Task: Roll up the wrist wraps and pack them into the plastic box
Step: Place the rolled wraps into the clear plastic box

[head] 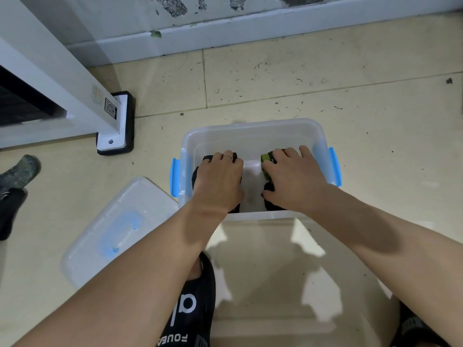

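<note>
On the tiled floor, the plastic box [253, 130] holds two rolled wrist wraps side by side, left hand [218, 180] gripping the black roll [234, 156], right hand [292, 180] gripping the green-edged roll [266, 158].

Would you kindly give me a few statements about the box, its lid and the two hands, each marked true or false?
1. Both hands are inside the plastic box. True.
2. The lid is clipped onto the box. False: it lies on the floor to the box's left.
3. The left hand wears a ring. True.
4. The wrist wrap under the right hand is all red. False: it shows green and black.
5. The box stands on a table. False: it sits on the tiled floor.
</note>
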Demonstrator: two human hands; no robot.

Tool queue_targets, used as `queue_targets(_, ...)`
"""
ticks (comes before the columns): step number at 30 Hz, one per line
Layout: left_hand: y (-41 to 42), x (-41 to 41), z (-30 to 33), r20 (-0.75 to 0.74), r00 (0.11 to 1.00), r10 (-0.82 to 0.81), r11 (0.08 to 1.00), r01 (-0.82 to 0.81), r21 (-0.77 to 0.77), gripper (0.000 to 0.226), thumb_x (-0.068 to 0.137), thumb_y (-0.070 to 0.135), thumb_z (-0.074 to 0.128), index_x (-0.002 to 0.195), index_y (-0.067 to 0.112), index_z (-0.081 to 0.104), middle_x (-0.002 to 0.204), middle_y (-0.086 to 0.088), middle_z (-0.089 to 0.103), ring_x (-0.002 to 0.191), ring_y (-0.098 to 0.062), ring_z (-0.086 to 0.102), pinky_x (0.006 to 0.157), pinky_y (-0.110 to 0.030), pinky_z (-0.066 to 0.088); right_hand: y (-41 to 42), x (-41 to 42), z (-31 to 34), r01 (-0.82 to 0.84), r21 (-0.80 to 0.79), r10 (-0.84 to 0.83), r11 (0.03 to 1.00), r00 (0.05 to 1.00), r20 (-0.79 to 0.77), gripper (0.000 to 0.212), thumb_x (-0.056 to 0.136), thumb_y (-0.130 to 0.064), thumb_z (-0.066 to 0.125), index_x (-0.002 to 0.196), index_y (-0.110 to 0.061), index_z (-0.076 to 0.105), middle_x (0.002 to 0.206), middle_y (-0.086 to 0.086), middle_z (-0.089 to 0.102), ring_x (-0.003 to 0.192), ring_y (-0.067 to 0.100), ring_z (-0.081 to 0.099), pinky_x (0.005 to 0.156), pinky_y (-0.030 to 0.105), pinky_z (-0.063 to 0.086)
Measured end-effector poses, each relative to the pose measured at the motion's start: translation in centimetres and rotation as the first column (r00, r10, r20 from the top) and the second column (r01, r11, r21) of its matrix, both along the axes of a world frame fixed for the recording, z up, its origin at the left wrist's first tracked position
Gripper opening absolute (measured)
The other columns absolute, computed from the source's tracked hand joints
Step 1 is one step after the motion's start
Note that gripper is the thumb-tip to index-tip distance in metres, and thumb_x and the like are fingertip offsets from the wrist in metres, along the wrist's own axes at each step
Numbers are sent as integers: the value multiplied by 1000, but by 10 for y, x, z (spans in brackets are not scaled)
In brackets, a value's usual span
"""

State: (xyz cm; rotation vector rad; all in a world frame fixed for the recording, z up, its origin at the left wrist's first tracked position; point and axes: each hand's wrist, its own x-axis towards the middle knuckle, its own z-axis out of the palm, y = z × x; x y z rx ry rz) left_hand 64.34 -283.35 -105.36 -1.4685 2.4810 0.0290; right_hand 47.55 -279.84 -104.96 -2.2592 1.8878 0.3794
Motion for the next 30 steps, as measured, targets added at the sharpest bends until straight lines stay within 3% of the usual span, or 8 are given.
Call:
queue_targets(7, 2, 5, 0, -35, 999, 28, 1000, -28, 5, 38, 84, 31, 66, 118, 17, 58, 119, -4, 55, 106, -25, 55, 75, -30, 30, 0, -1, -1, 49, 13, -50, 999, 998, 41, 32, 84, -42, 59, 107, -22, 57, 111, 0, 51, 110, 27, 49, 102, 41, 31)
queue_targets(12, 2, 7, 1, -37, 999, 21, 1000, -21, -7, 43, 84, 36, 67, 122, 19, 55, 124, -4, 54, 109, -26, 54, 79, -31, 30, -4, 4, 1, 92, 45, -94, 995, 995, 41, 27, 78, -31, 63, 93, -23, 43, 98, -2, 39, 105, 27, 50, 99, 41, 33)
queue_targets(18, 1, 7, -3, -79, 997, 21, 999, -19, 27, 42, 84, 29, 67, 121, 17, 54, 124, -6, 54, 109, -28, 53, 78, -32, 31, -5, 6, 4, 102, 77, -105, 992, 994, 30, 32, 77, -31, 67, 99, -22, 46, 110, 2, 50, 106, 28, 48, 102, 43, 32)
queue_targets(21, -2, 14, 0, -176, 984, -1, 998, 12, 63, 60, 82, 41, 69, 136, 20, 52, 136, -7, 53, 118, -30, 53, 91, -36, 39, -5, 3, 9, 73, 101, -78, 992, 996, 43, 46, 80, -46, 67, 118, -23, 52, 123, 4, 52, 118, 29, 47, 113, 47, 26)
queue_targets(23, 0, 25, 12, -328, 944, 23, 997, 2, 77, 64, 85, 44, 67, 143, 21, 50, 143, -8, 53, 121, -31, 55, 94, -39, 46, -5, 5, 15, 76, 44, -80, 996, 991, 109, 57, 86, -52, 63, 135, -25, 52, 132, 7, 52, 127, 30, 46, 117, 48, 22)
queue_targets(25, 2, 42, 32, -480, 876, 52, 999, -50, 16, 57, 88, 40, 66, 141, 22, 54, 141, -2, 56, 116, -26, 61, 86, -38, 53, -8, 16, 26, 120, -63, -100, 991, 961, 257, 54, 92, -45, 60, 140, -21, 53, 133, 10, 55, 125, 33, 50, 115, 45, 27)
queue_targets(28, 2, 79, 62, -651, 747, 136, 966, -245, -80, 38, 92, 36, 65, 127, 22, 60, 125, 6, 60, 96, -16, 62, 73, -33, 51, -12, 50, 50, 185, -257, -35, 949, 868, 495, 41, 91, -26, 61, 130, -10, 62, 115, 14, 62, 101, 36, 60, 96, 45, 44)
queue_targets(30, -2, 115, 63, -703, 638, 314, 892, -451, -11, 28, 95, 33, 62, 120, 22, 59, 118, 6, 58, 92, -12, 57, 75, -33, 47, -12, 82, 72, 183, -313, 43, 932, 801, 597, 37, 91, -20, 60, 127, -10, 62, 114, 12, 61, 97, 32, 59, 85, 41, 47)
